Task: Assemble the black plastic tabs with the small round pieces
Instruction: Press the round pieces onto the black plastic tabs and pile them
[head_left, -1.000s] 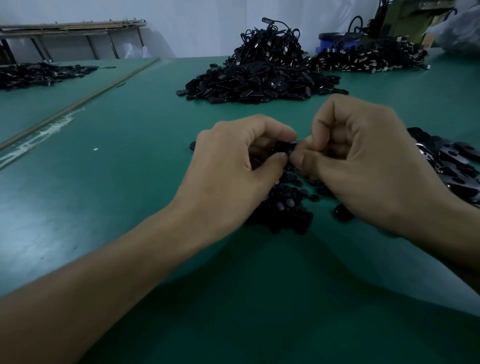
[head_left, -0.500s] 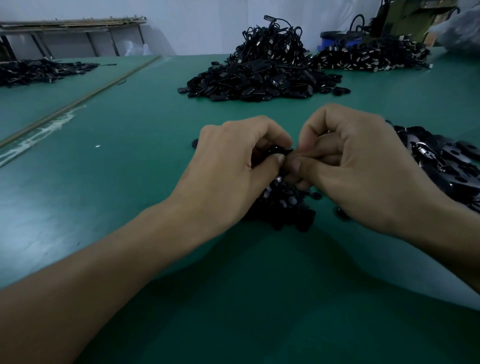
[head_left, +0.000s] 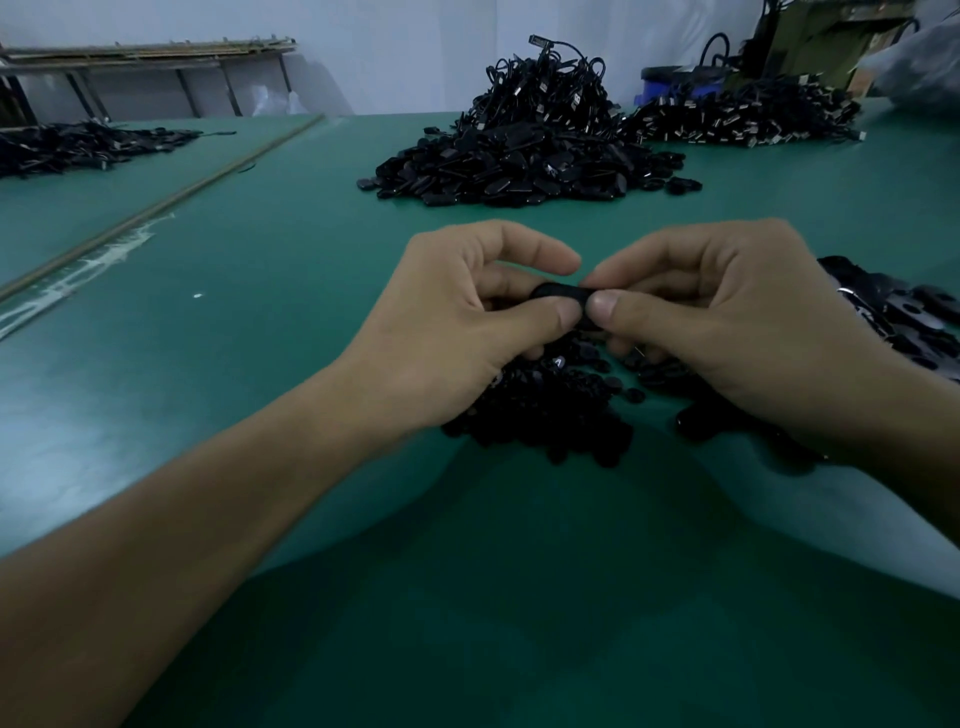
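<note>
Black oval plastic tab (head_left: 561, 292) | pinched at both ends, above heap of small round black pieces (head_left: 550, 410) | L hand (head_left: 457, 332) thumb+index on left end, R hand (head_left: 727, 322) same on right | lifted, more exposed vs 0.5 s ago | prob. press-fit check; seating hidden

Frame centre: left hand (head_left: 441, 332) and right hand (head_left: 727, 322) pinch black tab (head_left: 561, 292), apparently above small round pieces (head_left: 550, 410); green table (head_left: 260, 291).
</note>
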